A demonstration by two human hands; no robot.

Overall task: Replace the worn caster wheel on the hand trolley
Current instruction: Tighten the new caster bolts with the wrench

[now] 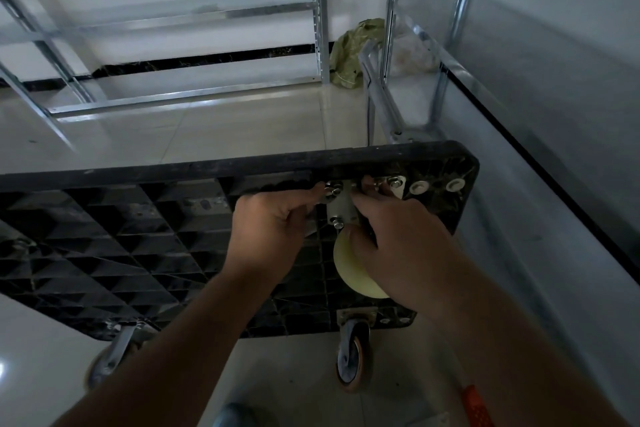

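Note:
The black plastic trolley deck is tipped up with its ribbed underside facing me. A caster with a pale yellow wheel and a silver bracket sits against the deck near its upper right corner. My left hand pinches a bolt at the bracket's upper left. My right hand lies over the wheel, its fingertips on a bolt at the bracket's upper right. An older caster with an orange-rimmed wheel hangs from the deck's lower edge.
A second old caster hangs at the lower left of the deck. The trolley's folded metal handle lies behind the deck. Metal shelving uprights stand at the back, beside a green bag. A red-orange object lies on the tiled floor.

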